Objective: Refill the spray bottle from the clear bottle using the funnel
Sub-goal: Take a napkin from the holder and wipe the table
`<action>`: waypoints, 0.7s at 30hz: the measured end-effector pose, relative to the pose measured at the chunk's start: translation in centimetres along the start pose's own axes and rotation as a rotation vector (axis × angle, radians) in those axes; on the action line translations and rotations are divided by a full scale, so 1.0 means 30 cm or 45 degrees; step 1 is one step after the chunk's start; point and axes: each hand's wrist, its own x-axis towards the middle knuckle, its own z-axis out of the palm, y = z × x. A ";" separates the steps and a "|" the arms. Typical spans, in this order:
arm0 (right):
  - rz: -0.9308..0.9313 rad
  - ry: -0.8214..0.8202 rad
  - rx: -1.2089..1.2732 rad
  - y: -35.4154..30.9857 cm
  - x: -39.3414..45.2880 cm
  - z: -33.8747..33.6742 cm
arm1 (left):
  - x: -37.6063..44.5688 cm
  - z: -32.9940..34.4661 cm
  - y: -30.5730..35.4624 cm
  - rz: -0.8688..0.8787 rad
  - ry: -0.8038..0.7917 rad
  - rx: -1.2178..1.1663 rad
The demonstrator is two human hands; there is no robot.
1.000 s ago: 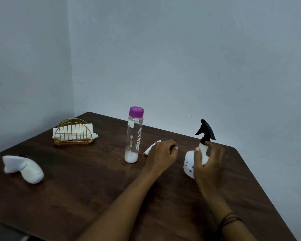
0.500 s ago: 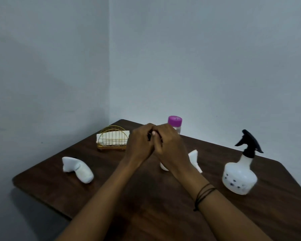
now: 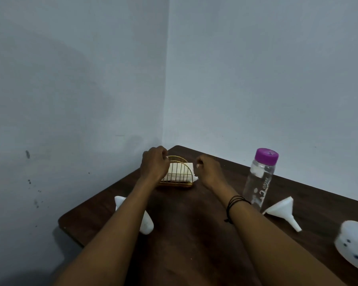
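Observation:
The clear bottle (image 3: pixel 260 178) with a purple cap stands upright at the right of the dark wooden table (image 3: pixel 194 234). A white funnel (image 3: pixel 283 211) lies on its side just right of it. The white spray bottle (image 3: pixel 353 248) is cut off at the right edge, only its dotted body showing. My left hand (image 3: pixel 154 165) is curled at the left side of a gold wire napkin holder (image 3: pixel 179 172). My right hand (image 3: pixel 209 170) is curled at the holder's right side, fingertips at the white napkins; whether it pinches one is unclear.
A white curved object (image 3: pixel 146 222) lies near the table's left edge, partly behind my left forearm. The table sits in a corner with walls close at the left and back. A black cord bracelet is on my right wrist.
The view has swung left. Both hands moved from the clear bottle over to the napkin holder in the corner. The spray bottle has slid to the right edge of view.

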 end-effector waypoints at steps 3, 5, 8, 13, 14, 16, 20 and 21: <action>-0.006 -0.101 -0.038 0.018 0.046 0.050 | 0.019 0.031 -0.019 0.023 -0.072 0.060; -0.004 -0.129 -0.038 0.027 0.071 0.072 | 0.027 0.048 -0.015 0.068 -0.066 0.065; 0.011 -0.123 0.004 0.038 0.098 0.099 | 0.035 0.070 -0.010 0.126 -0.074 0.069; -0.030 -0.023 0.017 0.051 0.115 0.129 | 0.026 0.094 -0.011 0.159 -0.095 0.085; -0.053 0.008 -0.011 0.051 0.115 0.129 | 0.023 0.095 -0.011 0.165 -0.090 0.092; -0.060 0.038 -0.028 0.054 0.115 0.128 | 0.021 0.096 -0.013 0.162 -0.087 0.108; -0.062 0.153 -0.039 0.055 0.107 0.116 | 0.008 0.101 -0.008 0.140 -0.097 0.131; -0.068 0.182 -0.036 0.052 0.105 0.111 | 0.003 0.100 -0.003 0.139 -0.099 0.140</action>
